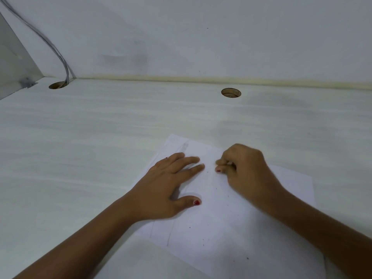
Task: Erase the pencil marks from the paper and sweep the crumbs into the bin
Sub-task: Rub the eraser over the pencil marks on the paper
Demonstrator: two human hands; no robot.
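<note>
A white sheet of paper (231, 222) lies at an angle on the pale desk (90, 148). Faint pencil lines (171, 228) run along its left part. Small dark crumbs (247, 258) are scattered over its middle and lower area. My left hand (167, 188) rests flat on the sheet's left side, fingers spread, holding nothing. My right hand (243, 172) sits on the upper part of the sheet, its fingers pinched around a small pale eraser (229, 163) that is almost wholly hidden. No bin is in view.
Two round cable holes are cut in the desk near the wall, one at the left (57, 85) and one in the middle (231, 92). A grey cable (58, 53) runs down the wall into the left hole. A side panel (14, 63) closes the far left.
</note>
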